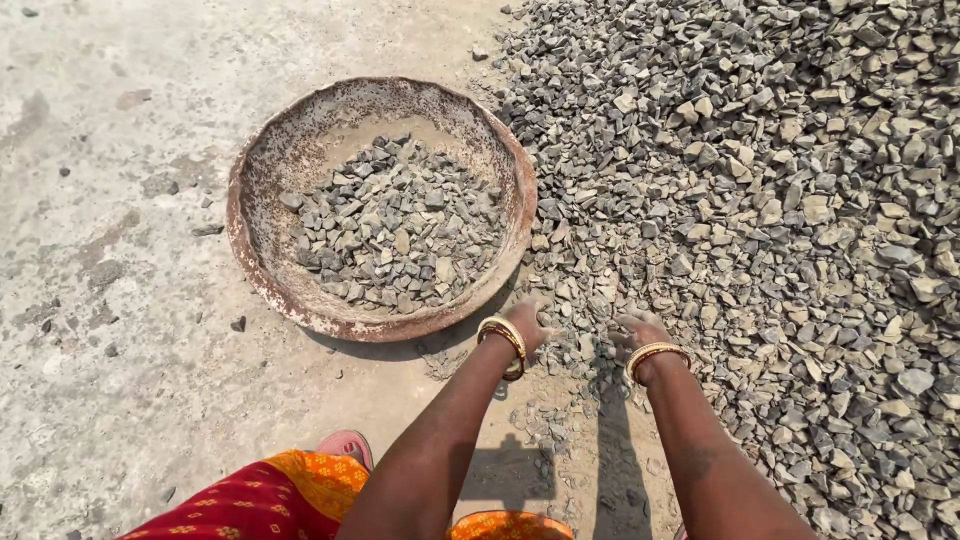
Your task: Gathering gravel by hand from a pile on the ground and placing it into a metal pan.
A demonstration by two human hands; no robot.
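A person's left hand and right hand, each wrist ringed by 1 gold bangle, press cupped into the edge of a crushed-stone heap just beside a rusted metal pan already part-filled with gravel; how wide the fingers are spread cannot be told. The stones look heavy, hard and sharp-edged, best scooped from beneath with 2 palms. No packages, labels or signs in view

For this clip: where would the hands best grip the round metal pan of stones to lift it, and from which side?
Probably by the rim of the pan, one hand on each opposite side, coming from its near edge. The pan is wide, shallow and loaded with crushed stones, so a one-sided grip would likely tip it. Both the left hand and right hand are in the gravel pile.
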